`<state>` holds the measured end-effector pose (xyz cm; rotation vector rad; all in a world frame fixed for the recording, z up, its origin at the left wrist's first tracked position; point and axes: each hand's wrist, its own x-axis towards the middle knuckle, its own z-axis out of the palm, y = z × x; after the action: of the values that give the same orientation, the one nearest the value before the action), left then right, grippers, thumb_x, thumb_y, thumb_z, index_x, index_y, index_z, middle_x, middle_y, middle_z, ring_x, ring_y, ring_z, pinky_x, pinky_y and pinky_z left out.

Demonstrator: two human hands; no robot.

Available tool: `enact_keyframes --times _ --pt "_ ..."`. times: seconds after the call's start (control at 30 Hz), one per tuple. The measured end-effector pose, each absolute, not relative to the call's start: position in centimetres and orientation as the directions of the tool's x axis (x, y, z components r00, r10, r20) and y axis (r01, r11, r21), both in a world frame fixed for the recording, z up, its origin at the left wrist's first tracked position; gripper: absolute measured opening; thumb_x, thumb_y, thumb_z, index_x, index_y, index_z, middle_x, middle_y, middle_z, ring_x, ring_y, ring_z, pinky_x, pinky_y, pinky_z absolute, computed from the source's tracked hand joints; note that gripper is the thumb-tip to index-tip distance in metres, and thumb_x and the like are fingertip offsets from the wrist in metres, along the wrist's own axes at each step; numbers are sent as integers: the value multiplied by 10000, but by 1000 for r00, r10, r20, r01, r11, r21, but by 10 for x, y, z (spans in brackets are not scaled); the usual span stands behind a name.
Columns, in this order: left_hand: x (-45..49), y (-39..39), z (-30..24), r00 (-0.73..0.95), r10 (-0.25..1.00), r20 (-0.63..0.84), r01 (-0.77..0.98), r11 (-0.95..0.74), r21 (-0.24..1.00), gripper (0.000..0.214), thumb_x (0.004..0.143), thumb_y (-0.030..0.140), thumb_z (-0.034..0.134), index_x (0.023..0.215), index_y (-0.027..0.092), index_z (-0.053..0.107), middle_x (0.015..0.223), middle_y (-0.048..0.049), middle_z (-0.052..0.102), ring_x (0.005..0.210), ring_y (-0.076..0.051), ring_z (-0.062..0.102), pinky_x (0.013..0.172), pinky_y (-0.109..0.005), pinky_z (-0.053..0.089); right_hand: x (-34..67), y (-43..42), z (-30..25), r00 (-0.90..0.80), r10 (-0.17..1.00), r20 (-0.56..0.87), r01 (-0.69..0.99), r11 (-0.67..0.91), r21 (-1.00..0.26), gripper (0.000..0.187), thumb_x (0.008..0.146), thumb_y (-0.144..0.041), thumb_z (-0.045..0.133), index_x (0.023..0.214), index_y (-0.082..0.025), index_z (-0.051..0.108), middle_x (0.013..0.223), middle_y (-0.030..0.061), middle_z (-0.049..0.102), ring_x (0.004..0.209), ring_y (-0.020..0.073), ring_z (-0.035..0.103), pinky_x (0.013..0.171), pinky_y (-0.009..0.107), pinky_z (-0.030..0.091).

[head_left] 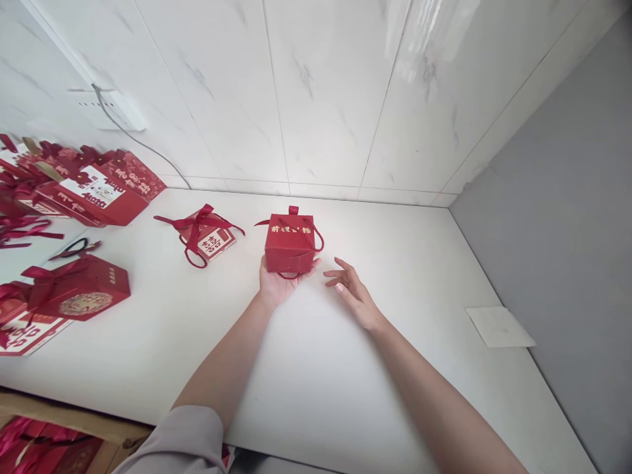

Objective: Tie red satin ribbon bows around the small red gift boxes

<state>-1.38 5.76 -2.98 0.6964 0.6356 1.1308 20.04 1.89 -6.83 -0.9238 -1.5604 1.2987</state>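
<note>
A small red gift box (290,253) with gold characters, a ribbon and twisted cord handles rests in my left hand (279,284). The palm lies beneath it and fingertips show at its lower right corner. To the right of the box, apart from it, my right hand (351,291) hovers over the white table with fingers spread and nothing in them. Left of the held box lies another small red box (210,236), topped with a ribbon bow and bearing a white-edged label.
Several larger red gift boxes (106,197) crowd the table's left end, with a ribboned hexagonal box (81,288) nearer me. A cardboard carton (74,409) holding red items stands below the front edge. A white card (498,327) lies at the right edge. A cable (143,145) hangs along the tiled wall.
</note>
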Motion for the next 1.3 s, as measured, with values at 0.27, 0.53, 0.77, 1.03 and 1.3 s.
enact_keyframes --times 0.27,0.53,0.77,1.03,1.3 --pt "-23 62 -33 299 942 -154 -638 317 701 721 886 642 350 1353 123 531 1377 -185 575 1269 -317 568 1025 -422 515 199 19 -69 -333 931 148 33 168 -985 561 963 -531 493 1444 -301 320 1268 95 605 1081 232 610 1034 485 445" --pt "-27 65 -33 330 926 -185 -823 378 424 658 880 529 429 1320 49 521 1192 -218 658 1039 -253 686 818 -286 605 200 19 -69 -349 927 136 54 164 -985 539 959 -508 518 1424 -293 350 1241 91 617 1085 226 606 1040 467 435" --pt "-24 64 -34 352 917 -185 -790 397 466 669 875 588 437 1281 73 568 1190 -217 661 1031 -299 687 841 -354 600 199 19 -66 -359 925 123 71 159 -985 525 953 -485 544 1411 -301 364 1224 82 625 1108 224 596 1056 469 420" --pt "-23 64 -37 339 928 -153 -747 365 556 689 882 628 424 1284 92 582 1193 -206 670 1023 -300 690 856 -368 578 198 17 -63 -353 929 113 96 156 -983 506 946 -469 561 1392 -300 393 1197 73 635 1106 217 593 1034 448 434" --pt "-24 64 -39 332 934 -129 -687 333 646 704 862 639 422 1275 96 596 1234 -213 657 948 -285 703 853 -395 560 198 16 -63 -361 926 109 119 162 -980 496 941 -454 571 1384 -306 406 1184 70 640 1109 225 595 1023 456 444"
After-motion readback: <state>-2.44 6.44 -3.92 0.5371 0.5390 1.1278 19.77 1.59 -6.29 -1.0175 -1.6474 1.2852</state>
